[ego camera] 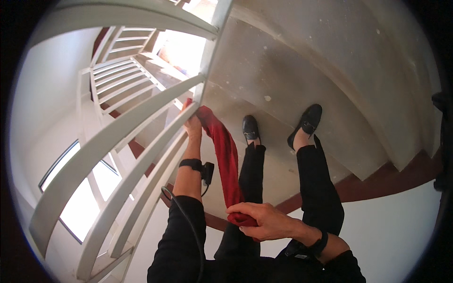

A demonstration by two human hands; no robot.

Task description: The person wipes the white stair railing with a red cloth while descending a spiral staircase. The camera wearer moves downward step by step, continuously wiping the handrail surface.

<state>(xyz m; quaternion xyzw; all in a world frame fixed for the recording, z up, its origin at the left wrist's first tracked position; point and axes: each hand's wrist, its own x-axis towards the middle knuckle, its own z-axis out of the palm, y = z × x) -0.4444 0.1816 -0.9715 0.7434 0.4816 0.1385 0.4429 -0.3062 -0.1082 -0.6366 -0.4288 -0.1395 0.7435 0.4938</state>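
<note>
A long red cloth [226, 155] stretches between my two hands in a loose, twisted strip. My left hand [193, 123] reaches up to the white stair railing [148, 136] and grips the far end of the cloth against one of its bars. That bar hides part of the fingers, and a bit of red shows on its other side. Closer to my body, my right hand [270, 221] is closed around the near end, which is bunched and folded between thumb and fingers.
I stand on a stair landing [244, 92] in black loafers [251, 127]. Grey steps [371, 116] with a dark red side edge curve along the right. Past the railing is an open stairwell with another flight's railing [124, 78] and a bright window [81, 208]. A cable [187, 215] runs along my left arm.
</note>
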